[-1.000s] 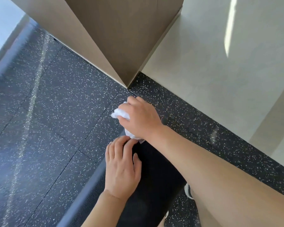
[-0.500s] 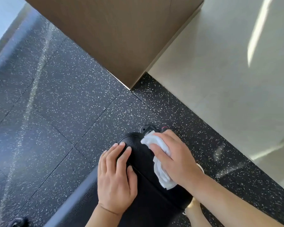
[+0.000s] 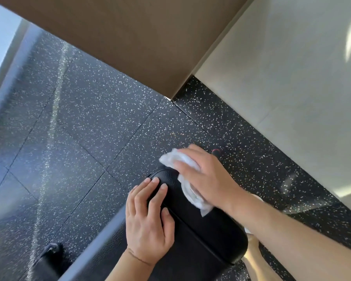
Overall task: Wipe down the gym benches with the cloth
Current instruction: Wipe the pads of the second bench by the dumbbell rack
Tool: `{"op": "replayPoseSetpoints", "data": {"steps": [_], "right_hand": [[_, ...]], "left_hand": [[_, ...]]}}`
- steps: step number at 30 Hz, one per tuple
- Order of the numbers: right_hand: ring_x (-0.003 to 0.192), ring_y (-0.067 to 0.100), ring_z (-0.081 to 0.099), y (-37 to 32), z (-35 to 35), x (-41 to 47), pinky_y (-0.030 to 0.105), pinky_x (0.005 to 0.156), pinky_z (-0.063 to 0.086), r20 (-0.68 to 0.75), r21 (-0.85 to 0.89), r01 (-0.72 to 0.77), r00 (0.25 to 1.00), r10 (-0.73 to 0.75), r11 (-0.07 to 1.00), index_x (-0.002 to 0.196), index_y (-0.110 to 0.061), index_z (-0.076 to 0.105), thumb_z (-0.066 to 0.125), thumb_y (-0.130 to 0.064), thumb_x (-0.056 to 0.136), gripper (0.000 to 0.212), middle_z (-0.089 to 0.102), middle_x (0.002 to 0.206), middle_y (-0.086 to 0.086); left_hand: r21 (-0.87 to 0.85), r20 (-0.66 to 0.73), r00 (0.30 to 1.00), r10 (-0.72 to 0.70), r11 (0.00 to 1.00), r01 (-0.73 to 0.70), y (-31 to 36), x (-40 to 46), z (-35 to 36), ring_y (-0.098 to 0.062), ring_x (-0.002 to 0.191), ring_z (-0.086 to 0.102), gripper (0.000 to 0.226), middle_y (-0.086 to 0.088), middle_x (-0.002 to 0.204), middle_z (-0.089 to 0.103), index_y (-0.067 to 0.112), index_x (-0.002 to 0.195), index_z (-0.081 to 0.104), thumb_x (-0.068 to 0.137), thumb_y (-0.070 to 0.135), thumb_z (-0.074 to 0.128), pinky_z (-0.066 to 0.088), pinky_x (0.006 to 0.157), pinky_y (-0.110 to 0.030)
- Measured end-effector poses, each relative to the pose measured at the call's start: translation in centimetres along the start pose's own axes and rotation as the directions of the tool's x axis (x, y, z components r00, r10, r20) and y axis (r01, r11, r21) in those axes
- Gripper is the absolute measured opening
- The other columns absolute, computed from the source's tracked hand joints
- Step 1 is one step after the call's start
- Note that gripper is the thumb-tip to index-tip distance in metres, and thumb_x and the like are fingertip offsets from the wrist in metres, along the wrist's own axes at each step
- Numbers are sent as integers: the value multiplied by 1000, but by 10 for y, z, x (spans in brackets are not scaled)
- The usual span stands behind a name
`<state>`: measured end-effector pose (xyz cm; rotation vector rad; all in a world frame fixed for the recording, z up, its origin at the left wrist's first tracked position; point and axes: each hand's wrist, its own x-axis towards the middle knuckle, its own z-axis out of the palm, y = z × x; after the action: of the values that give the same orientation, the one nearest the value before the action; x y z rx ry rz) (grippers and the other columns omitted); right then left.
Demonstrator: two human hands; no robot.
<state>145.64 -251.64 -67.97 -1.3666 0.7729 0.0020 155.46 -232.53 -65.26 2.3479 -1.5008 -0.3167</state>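
A: Where does the padded surface leave room?
B: Its middle strip, between the left hand and the right hand, lies bare.
A: And around its end?
B: Speckled floor spreads open ahead and to the left. A brown panel blocks farther ahead; a pale wall closes the right.
A: Anything low down?
B: A dark fitting at lower left.

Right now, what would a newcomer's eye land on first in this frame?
The white cloth, bunched under the right hand, stands out against the black bench pad at lower centre. Beside it the left hand lies flat on the pad's near end. A brown wall panel fills the top, above the speckled black floor.
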Motion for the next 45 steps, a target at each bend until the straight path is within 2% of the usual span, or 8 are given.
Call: {"op": "replayPoseSetpoints", "data": {"steps": [6, 15, 22, 27, 31, 35, 39, 45], "right_hand": [[99, 13, 60, 20, 0, -80, 24, 86, 45, -224, -139, -37, 975, 5, 990, 118, -32, 63, 51, -39, 110, 16, 53, 100, -19], [107, 12, 60, 18, 8, -22, 40, 97, 48, -149, -61, -54, 988, 44, 997, 121, -23, 63, 49, -44, 108, 28, 62, 112, -6], [112, -5, 54, 52, -17, -142, 10, 93, 35, -271, -107, -205, 948, 170, 973, 123, -38, 58, 48, -40, 107, 19, 53, 109, -33], [106, 0, 59, 37, -16, -108, 17, 91, 41, -216, -47, -191, 960, 177, 980, 115, -52, 60, 55, -33, 108, 21, 60, 108, -21], [102, 11, 63, 29, -8, -62, 41, 98, 48, -185, -34, -188, 966, 179, 982, 114, -24, 69, 58, -36, 106, 18, 67, 106, -10], [96, 9, 63, 29, 2, -87, 41, 93, 49, -324, -56, -165, 936, 139, 985, 113, -24, 69, 57, -35, 106, 18, 65, 102, -11], [94, 15, 55, 35, 29, -125, 41, 84, 49, -599, -220, -147, 801, -14, 964, 122, -28, 67, 53, -40, 105, 24, 57, 101, -12], [92, 23, 44, 46, 97, -151, 37, 75, 43, -873, -392, -314, 423, -243, 865, 124, -20, 66, 60, -31, 104, 24, 56, 110, -1]], "left_hand": [[25, -4, 1000, 11, 1000, -11, 0, 1, 2, -37, 137, 50, 44, -20, 142, 55, 7, 138, 54, 96, 16, 43, 42, 113, -57], [40, 25, 999, -24, 999, 23, 3, 1, 1, -45, 132, 51, 46, -23, 143, 53, 5, 138, 52, 94, 15, 42, 36, 119, -50], [54, 29, 999, -17, 998, 16, 5, 1, -1, -48, 131, 50, 46, -26, 138, 52, 1, 135, 52, 93, 14, 42, 31, 122, -47], [63, 23, 1000, -9, 998, 7, 4, 0, -1, -49, 129, 51, 47, -25, 139, 52, 0, 136, 53, 92, 15, 43, 36, 117, -52], [56, 19, 1000, 0, 998, -1, 3, 0, 0, -48, 126, 52, 48, -24, 140, 51, -2, 135, 55, 91, 14, 43, 41, 112, -57], [31, 16, 1000, -13, 999, 13, 5, 0, 0, -44, 129, 50, 48, -22, 141, 52, -3, 135, 59, 92, 14, 44, 41, 112, -58], [10, 17, 1000, -12, 1000, 11, 4, 0, -2, -42, 129, 50, 49, -18, 144, 51, 1, 138, 58, 93, 18, 44, 40, 112, -58], [-37, 18, 1000, -22, 999, 22, 3, -2, -4, -35, 129, 47, 48, -9, 148, 49, 12, 141, 55, 94, 18, 47, 41, 111, -56]]}}
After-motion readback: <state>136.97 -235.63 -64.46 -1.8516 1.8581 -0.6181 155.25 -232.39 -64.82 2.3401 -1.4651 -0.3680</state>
